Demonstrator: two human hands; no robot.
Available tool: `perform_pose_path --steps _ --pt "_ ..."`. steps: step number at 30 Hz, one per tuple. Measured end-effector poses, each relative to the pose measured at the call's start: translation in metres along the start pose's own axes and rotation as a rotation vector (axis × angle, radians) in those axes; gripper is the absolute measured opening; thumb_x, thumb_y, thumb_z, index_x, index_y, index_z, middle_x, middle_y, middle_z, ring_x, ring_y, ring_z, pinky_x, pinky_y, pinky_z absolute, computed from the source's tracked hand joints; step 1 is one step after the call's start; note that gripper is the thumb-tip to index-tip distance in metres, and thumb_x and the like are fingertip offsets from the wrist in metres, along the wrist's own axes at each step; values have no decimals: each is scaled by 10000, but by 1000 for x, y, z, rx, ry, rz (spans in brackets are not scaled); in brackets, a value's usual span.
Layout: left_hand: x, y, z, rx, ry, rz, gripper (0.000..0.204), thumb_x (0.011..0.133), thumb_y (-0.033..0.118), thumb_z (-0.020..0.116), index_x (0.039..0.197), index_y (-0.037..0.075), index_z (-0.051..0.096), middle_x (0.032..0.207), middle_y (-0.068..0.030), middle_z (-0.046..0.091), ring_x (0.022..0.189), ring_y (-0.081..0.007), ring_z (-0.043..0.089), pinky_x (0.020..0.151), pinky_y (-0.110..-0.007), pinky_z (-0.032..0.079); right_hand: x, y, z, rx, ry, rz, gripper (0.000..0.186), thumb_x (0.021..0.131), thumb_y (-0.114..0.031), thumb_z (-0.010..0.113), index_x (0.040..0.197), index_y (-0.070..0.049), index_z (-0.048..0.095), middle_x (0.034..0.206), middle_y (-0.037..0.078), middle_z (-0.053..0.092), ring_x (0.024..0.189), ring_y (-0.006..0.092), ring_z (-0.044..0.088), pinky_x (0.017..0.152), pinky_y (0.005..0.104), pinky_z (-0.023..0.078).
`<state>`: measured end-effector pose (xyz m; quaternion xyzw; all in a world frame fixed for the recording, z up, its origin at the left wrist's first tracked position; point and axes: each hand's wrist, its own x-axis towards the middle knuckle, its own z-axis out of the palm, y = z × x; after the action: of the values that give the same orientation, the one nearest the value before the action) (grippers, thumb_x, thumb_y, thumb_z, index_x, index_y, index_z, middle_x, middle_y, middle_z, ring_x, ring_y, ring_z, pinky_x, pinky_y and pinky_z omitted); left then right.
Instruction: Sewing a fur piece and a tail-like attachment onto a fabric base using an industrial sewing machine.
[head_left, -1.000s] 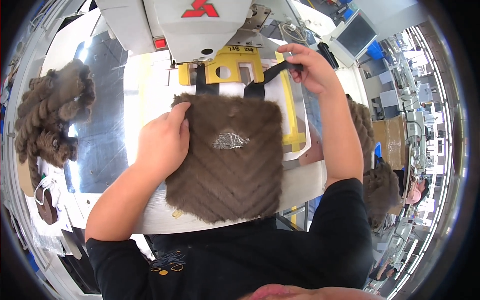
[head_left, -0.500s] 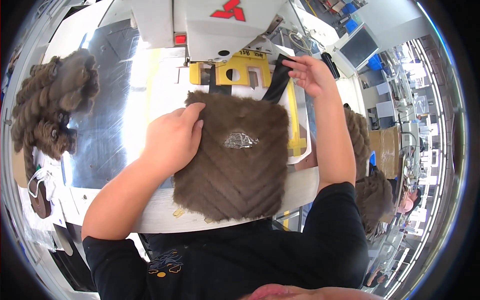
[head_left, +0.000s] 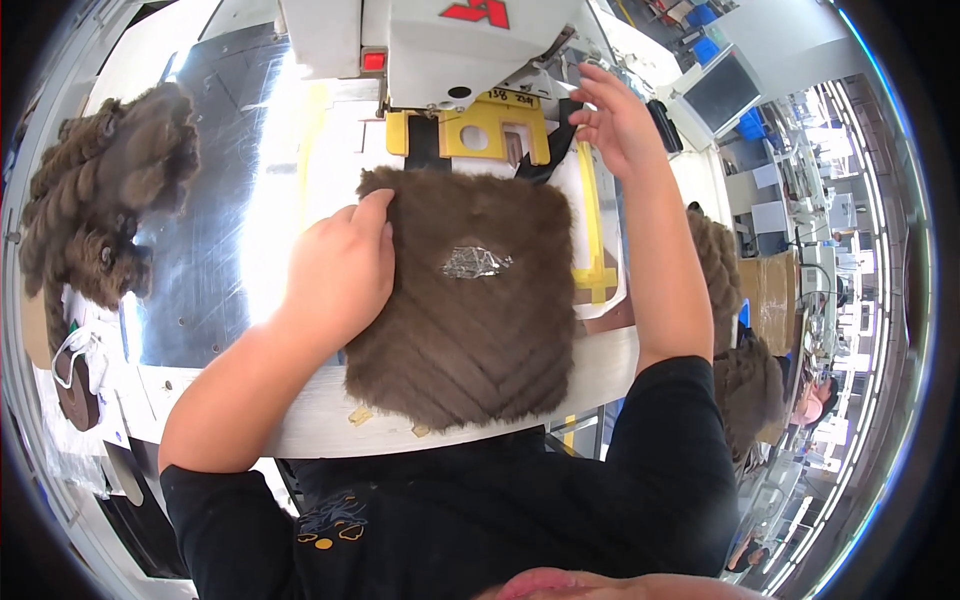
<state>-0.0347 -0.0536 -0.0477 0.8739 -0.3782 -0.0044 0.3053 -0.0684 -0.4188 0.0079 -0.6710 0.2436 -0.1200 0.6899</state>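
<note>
A square brown fur panel (head_left: 470,340) with chevron grooves and a silvery patch (head_left: 476,262) lies at the machine's front. My left hand (head_left: 338,265) has curled fingers gripping its left edge. Beyond it are a yellow template plate (head_left: 485,135) with cutouts, under the white machine head (head_left: 450,50), and black straps (head_left: 428,145), one running up toward the right. My right hand (head_left: 620,125) is raised beside that right strap, fingers apart and slightly bent, fingertips at or very near it.
Fur pieces lie at the left (head_left: 110,180) and right (head_left: 740,390). A monitor (head_left: 720,90) stands at back right, beside a cardboard box (head_left: 770,310) farther down. A brown roll (head_left: 78,390) is at lower left. Co-workers (head_left: 815,400) show at far right.
My right hand has moved up, its fingers spreading from their hold around the black strap. The strap's end is now more upright. My left hand stays on the fur edge.
</note>
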Motion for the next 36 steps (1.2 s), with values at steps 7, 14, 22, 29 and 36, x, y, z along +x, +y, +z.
perform_pose_path --steps 7,14,22,29,36 --pt "0 -1 0 -27 -14 33 307 962 105 614 1265 55 622 938 -174 717 849 -378 686 768 -475 539 -62 23 -20 -93 212 39 416 946 -175 693 1308 -12 569 1020 61 633 851 178 634 720 326 534" --pt "1 4 -3 -5 -6 -13 303 968 108 614 1263 46 639 966 -183 725 863 -383 693 790 -473 546 -95 28 -6 -398 47 90 260 948 -170 698 1163 -45 618 1015 44 653 881 163 656 729 300 544" --pt "-1 1 1 30 32 -52 307 966 107 616 1265 43 639 963 -193 732 873 -389 699 793 -473 552 -161 43 21 200 58 219 292 938 -55 692 1193 -66 549 1175 35 572 968 142 593 813 341 482" --pt "1 7 -3 53 19 -96 342 980 138 626 1301 21 625 985 -208 736 876 -397 701 802 -476 554 -162 34 41 -750 2 15 363 972 -104 648 1315 5 598 924 153 678 832 225 677 773 370 527" --pt "13 -2 1 92 47 -30 362 1004 174 633 1306 -25 630 989 -231 732 874 -418 697 815 -472 557 -133 53 31 -984 68 -380 362 975 -150 622 1294 19 645 1085 272 705 1008 481 648 904 510 522"
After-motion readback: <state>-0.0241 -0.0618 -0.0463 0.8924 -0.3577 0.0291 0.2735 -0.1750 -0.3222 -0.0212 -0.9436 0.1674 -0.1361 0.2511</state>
